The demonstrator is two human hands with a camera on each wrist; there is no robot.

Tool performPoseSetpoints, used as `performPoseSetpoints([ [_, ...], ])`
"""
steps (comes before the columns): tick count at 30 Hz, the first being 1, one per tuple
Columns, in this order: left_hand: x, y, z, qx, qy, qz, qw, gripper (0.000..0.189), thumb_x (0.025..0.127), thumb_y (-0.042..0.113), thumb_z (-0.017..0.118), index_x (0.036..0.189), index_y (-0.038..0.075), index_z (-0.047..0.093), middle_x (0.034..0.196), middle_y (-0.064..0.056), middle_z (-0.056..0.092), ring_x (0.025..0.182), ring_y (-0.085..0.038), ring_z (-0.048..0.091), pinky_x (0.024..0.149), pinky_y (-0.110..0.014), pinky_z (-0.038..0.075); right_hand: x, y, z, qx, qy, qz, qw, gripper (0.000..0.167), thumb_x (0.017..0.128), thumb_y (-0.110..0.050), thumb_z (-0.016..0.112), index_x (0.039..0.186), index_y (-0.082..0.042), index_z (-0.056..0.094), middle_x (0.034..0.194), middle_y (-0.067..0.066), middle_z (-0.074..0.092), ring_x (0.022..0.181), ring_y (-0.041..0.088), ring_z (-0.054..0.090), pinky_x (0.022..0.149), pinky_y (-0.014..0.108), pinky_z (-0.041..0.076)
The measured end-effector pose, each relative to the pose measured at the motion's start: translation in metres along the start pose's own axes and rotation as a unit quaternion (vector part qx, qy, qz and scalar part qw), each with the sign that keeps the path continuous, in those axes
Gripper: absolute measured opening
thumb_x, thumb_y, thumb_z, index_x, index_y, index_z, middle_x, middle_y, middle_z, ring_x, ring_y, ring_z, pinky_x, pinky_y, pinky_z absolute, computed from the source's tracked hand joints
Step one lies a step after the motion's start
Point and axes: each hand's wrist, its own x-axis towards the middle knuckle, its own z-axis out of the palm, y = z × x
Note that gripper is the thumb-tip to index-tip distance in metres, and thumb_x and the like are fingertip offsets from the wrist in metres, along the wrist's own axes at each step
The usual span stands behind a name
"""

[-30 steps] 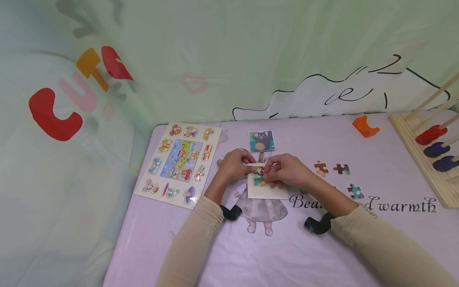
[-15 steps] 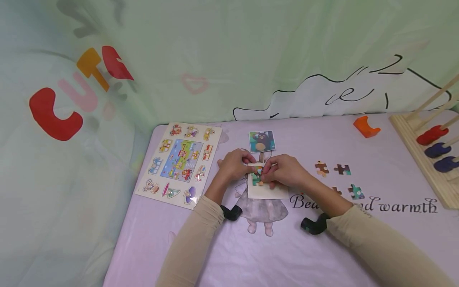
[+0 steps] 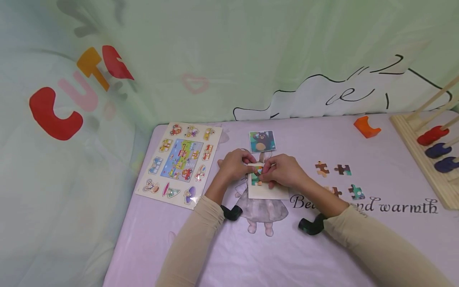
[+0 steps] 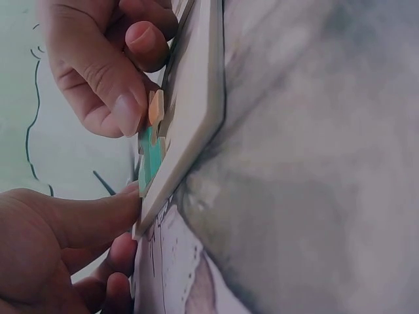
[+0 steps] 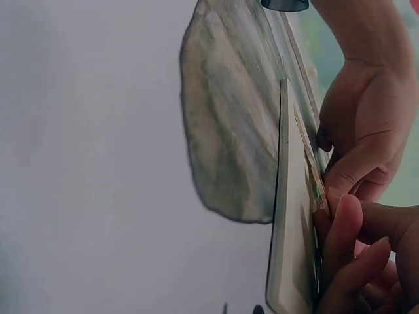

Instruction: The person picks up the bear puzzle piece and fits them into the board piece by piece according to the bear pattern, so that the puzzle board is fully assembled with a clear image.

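A puzzle piece (image 4: 156,109) sits over the pale board (image 3: 272,192), pinched by a person's right hand (image 3: 285,170) while the left hand (image 3: 234,164) grips the board's corner. Tablecloth script (image 3: 408,206) reads "warmth"; backdrop letters (image 3: 91,97) spell "CUT."

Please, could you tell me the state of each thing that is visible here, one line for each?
Puzzle tray: partly filled, pieces at its left.
Left hand: grips the tray's edge.
Right hand: pinches a puzzle piece at the tray.
Loose puzzle pieces: unjoined, right of the tray.
Bear card: flat, face up.
Vehicle board: flat, shapes around its middle picture.
Orange block: lies by itself.
Bead frame: beads on rods, partly out of view.
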Motion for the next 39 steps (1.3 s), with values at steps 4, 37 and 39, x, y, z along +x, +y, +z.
performPoseSetpoints([
  [4, 0.0, 0.0, 0.0, -0.001, 0.0, 0.001, 1.0, 0.014, 0.082, 0.026, 0.085, 0.092, 0.027, 0.075, 0.085, 0.008, 0.061, 0.084, -0.01, 0.056, 0.083, -0.044, 0.028, -0.001, -0.002, 0.0, -0.006, 0.014, -0.003, 0.9999, 0.017, 0.083, -0.021, 0.084, 0.081, -0.01, 0.071, 0.055, 0.001, 0.067, 0.054, 0.013, 0.064, 0.055, 0.026, 0.035],
  [37, 0.003, -0.013, -0.011, -0.016, -0.079, 0.06, 0.995, 0.03, 0.081, 0.026, 0.086, 0.108, 0.025, 0.074, 0.105, 0.006, 0.063, 0.101, -0.014, 0.056, 0.101, -0.058, 0.031, 0.001, -0.002, 0.001, -0.022, 0.012, 0.025, 0.9994, 0.022, 0.081, -0.023, 0.086, 0.078, -0.01, 0.069, 0.056, 0.002, 0.067, 0.052, 0.013, 0.062, 0.05, 0.024, 0.035],
  [39, 0.004, -0.014, -0.011, -0.012, -0.081, 0.063, 0.9947, 0.031, 0.08, 0.023, 0.086, 0.109, 0.026, 0.074, 0.105, 0.006, 0.063, 0.101, -0.014, 0.056, 0.101, -0.058, 0.031, 0.0, -0.002, 0.0, -0.021, 0.012, 0.026, 0.9994, 0.023, 0.081, -0.024, 0.086, 0.078, -0.009, 0.069, 0.057, 0.002, 0.066, 0.052, 0.013, 0.061, 0.049, 0.024, 0.035],
])
